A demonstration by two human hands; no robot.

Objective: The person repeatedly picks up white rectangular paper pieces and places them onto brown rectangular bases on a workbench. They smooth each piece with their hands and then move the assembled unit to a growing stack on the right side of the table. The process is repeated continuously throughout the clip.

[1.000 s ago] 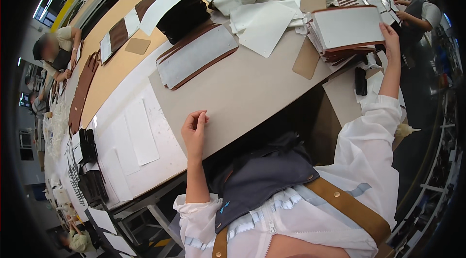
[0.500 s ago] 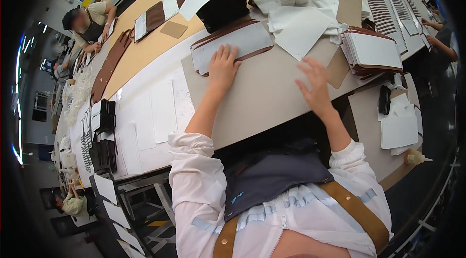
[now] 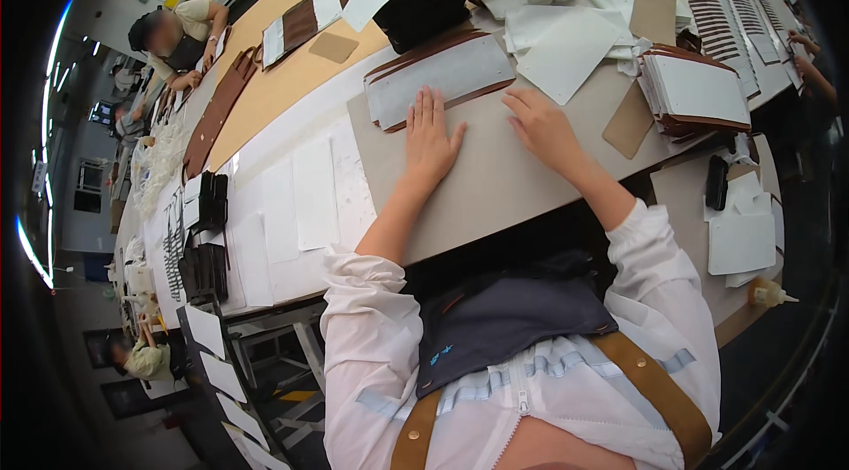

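Observation:
A flat stack of brown leather pieces (image 3: 485,96) lies on the grey board (image 3: 478,196), topped by a pale grey panel (image 3: 433,78). My left hand (image 3: 432,141) rests flat at the stack's near edge, fingertips on the panel, fingers stretched and holding nothing. Off the stack's near right corner hovers my right hand (image 3: 541,127), low over the board. Its fingers are loosely bent and apart, with nothing visible in them. Whether its fingertips touch the leather, I cannot tell.
Behind the stack stand black pieces (image 3: 423,15) under a white sheet. White sheets (image 3: 566,50) and a second stack of panels (image 3: 699,88) lie to the right. A small bottle (image 3: 768,293) stands on the lower right board. A co-worker (image 3: 181,41) sits at far left.
My left hand has drawn back from the panel's middle to its near edge. My right hand has moved left and lower, closer to the stack. The whole view has shifted slightly.

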